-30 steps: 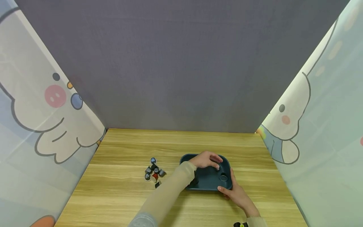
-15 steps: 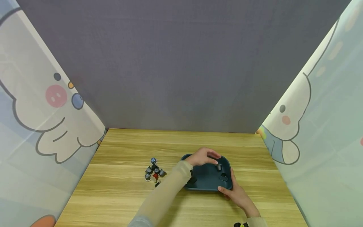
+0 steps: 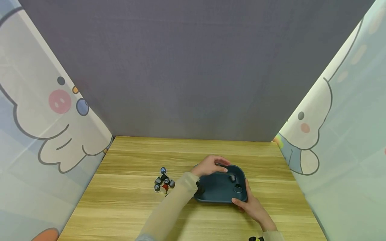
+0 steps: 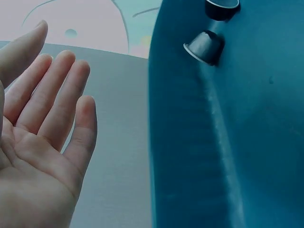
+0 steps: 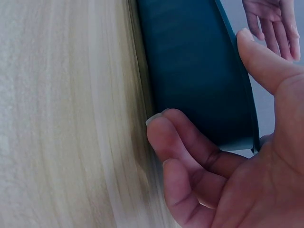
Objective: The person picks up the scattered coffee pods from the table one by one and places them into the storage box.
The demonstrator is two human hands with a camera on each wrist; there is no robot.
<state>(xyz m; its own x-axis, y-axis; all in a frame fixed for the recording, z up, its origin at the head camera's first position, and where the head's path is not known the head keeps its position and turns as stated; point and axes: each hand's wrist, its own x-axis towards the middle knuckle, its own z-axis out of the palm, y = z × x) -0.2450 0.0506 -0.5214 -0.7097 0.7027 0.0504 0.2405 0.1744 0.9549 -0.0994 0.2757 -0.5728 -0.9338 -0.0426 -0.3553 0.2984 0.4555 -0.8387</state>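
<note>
A dark blue-green tray (image 3: 214, 191) stands on the table with two coffee capsules inside, near its right end. One silvery-sided capsule (image 4: 207, 46) lies tilted on the tray floor; a darker capsule (image 3: 238, 189) is close by. My left hand (image 3: 208, 166) hovers above the tray's far side, apart from both capsules, and its palm holds nothing in the left wrist view. At the right front corner, my right hand (image 3: 253, 207) grips the tray. Its thumb (image 5: 256, 52) lies on the rim, with the other fingers bent near the outer wall.
Several loose capsules lie in a cluster left of the tray, among them a red capsule (image 3: 165, 188) and a blue-topped capsule (image 3: 163, 170). My left forearm (image 3: 173, 204) passes beside them and hides part of one. A grey partition (image 3: 193, 83) rises behind the wooden table (image 3: 120, 201).
My left hand has drawn back to the left and up from the far right of the tray, uncovering the silvery capsule there. My right hand has stayed on the tray.
</note>
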